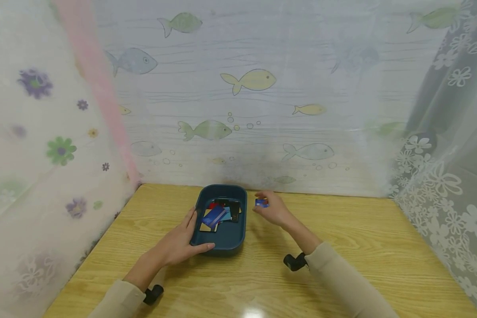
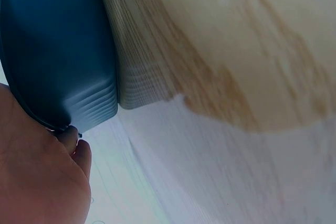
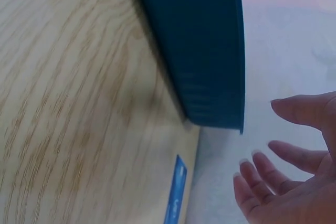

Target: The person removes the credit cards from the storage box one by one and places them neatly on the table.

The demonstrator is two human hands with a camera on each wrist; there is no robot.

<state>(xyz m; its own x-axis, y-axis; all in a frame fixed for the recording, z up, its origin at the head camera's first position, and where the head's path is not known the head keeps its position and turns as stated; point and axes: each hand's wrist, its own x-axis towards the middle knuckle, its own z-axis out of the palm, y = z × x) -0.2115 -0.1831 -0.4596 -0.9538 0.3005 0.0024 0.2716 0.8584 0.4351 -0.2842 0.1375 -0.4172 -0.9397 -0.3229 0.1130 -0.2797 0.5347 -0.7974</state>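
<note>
A dark blue plastic bin (image 1: pixel 224 240) stands on the table with several cards (image 1: pixel 215 216) lying overlapped inside it. My left hand (image 1: pixel 179 238) holds the bin at its near left corner, fingers against the left side and thumb along the near rim. In the left wrist view, bent fingertips (image 2: pixel 81 156) meet the bin's edge. To the right of the bin, my right hand (image 1: pixel 272 210) hovers by a small blue card (image 3: pixel 176 192) lying on the table. The right wrist view shows thumb and fingers spread, holding nothing, apart from the card.
The wood-grain table (image 1: pixel 342 229) meets a hanging sheet printed with fish (image 1: pixel 258 79) right behind the bin. Floral fabric (image 1: pixel 59 150) hangs on the left, and lacy flower-patterned fabric (image 1: pixel 445 176) on the right. Black camera mounts (image 1: pixel 294 262) sit at both wrists.
</note>
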